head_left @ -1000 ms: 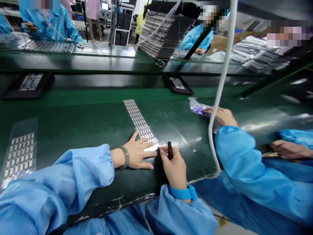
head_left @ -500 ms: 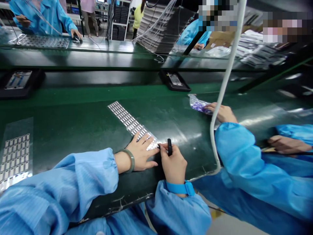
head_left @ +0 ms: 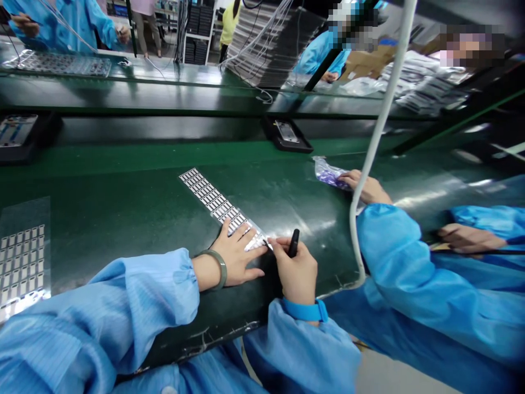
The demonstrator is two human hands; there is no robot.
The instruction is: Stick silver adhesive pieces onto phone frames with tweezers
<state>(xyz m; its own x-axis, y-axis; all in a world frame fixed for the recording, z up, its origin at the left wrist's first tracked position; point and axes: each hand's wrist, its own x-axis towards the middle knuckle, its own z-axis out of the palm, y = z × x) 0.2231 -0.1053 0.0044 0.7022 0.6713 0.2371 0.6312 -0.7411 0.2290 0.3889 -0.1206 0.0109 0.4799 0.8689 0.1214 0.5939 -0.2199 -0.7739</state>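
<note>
A narrow sheet of small white, black-edged stickers [head_left: 207, 194] lies slanted on the green bench. My left hand [head_left: 235, 257] rests flat on the sheet's near end, fingers spread, holding it down and covering part of it. Just to the right, my right hand [head_left: 297, 268] is closed around a slim black pen-shaped tool [head_left: 294, 243]. Its thick end sticks up above my knuckles, and its dark tip meets the near corner of the sheet. Something small and pale shows at that tip, too small to name. My fingers hide the tool's middle.
A second sticker sheet [head_left: 22, 262] lies at the left. Black trays holding device parts [head_left: 287, 131] sit along the far side. A co-worker's hand [head_left: 367, 186] touches a plastic bag with purple contents [head_left: 328, 174]. A white cable [head_left: 375, 142] hangs at the right.
My right hand has shifted slightly right, away from the left hand, and the tool's upper end tilts more to the right. My left hand stays on the sheet.
</note>
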